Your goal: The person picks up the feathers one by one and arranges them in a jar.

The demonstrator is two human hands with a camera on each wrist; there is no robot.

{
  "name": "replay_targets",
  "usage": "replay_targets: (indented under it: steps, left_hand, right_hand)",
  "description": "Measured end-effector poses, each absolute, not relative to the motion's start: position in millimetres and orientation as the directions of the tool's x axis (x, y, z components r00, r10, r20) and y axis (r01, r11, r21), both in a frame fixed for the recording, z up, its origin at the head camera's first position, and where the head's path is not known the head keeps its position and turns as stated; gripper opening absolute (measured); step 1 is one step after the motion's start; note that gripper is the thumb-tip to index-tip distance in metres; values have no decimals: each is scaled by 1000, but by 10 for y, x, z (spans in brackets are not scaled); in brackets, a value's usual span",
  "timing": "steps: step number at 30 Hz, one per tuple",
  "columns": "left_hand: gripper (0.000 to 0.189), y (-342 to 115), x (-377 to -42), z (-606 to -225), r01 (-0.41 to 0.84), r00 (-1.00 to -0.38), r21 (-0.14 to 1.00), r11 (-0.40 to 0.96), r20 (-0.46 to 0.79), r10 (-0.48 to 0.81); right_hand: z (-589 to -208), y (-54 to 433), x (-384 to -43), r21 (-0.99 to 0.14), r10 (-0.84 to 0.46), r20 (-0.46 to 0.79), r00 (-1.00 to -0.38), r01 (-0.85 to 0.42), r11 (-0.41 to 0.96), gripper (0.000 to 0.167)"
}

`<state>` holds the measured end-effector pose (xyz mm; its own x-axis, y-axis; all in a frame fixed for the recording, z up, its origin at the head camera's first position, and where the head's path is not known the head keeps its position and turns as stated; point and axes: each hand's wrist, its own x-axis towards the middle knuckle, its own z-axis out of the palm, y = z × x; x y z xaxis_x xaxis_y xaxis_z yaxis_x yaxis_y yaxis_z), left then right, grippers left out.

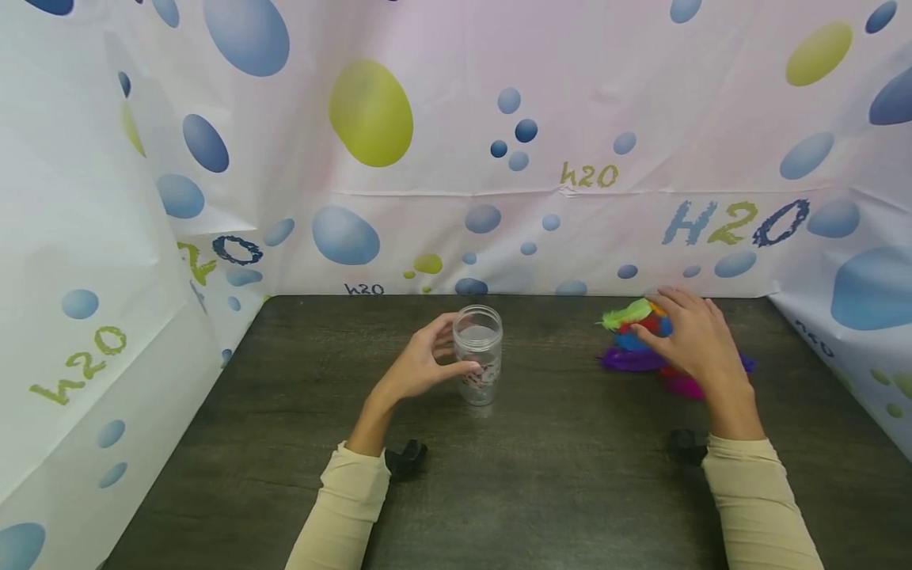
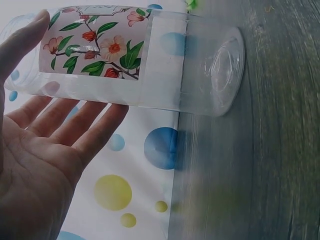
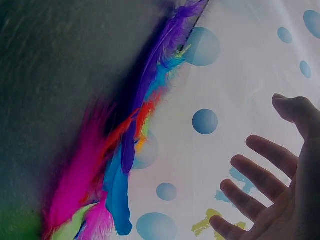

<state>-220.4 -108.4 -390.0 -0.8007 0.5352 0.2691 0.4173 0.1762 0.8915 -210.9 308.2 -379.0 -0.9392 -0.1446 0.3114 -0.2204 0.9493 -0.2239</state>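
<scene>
A clear, lidless jar (image 1: 477, 388) with a floral label (image 2: 95, 47) stands upright near the table's middle. My left hand (image 1: 416, 364) holds it from the left, thumb on the front and fingers curving behind. To the right lies a pile of coloured feathers (image 1: 630, 360): purple, blue, red, green, orange and pink. Over that pile hovers my right hand (image 1: 694, 332), fingers spread and nothing in them. In the right wrist view the fingers are apart from the feathers (image 3: 80, 170). Part of the pile is hidden under the hand in the head view.
The dark wooden table (image 1: 556, 475) runs back to a white curtain (image 1: 442, 174) printed with blue and green spots, which also stands along both sides. Black wrist mounts (image 1: 406, 459) sit at both sleeves.
</scene>
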Motion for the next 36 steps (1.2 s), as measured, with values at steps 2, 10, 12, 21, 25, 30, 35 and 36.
replay_targets:
  steps: [2,10,12,21,25,30,35,36]
  left_hand:
    - [69,-1077,-2201,-3903,421,-796,891,167,275,539]
    - [68,-1011,-2206,-3915,422,-784,893,158,272,558]
    - [68,-993,-2200,-3908,420,-782,894,158,268,563]
    - [68,-950,-2179,-3915,423,-776,892,160,265,573]
    - [68,-922,-2176,-3927,430,-768,889,157,270,580]
    - [70,-891,-2163,-3930,425,-770,889,167,259,583]
    - [71,-862,-2156,-3936,426,-767,889,167,256,588]
    - [71,-856,-2156,-3937,424,-767,890,166,256,588]
  right_hand:
    - [-3789,3085,-2105,-219,-144,312,-939,-218,951,65]
    - [-3789,3095,-2089,-223,-137,308,-941,-212,951,66]
    - [-3789,3102,-2089,-229,-135,305,-943,-210,950,66]
    - [-3791,3069,-2082,-228,-150,342,-928,-237,944,64]
    - [-3796,3068,-2079,-227,-145,344,-928,-232,946,63]
    - [-3807,3075,-2075,-226,-142,344,-928,-229,947,64]
    - [-3811,3078,-2072,-225,-143,351,-925,-232,946,64]
    - [-3812,3078,-2072,-225,-142,350,-926,-231,947,64]
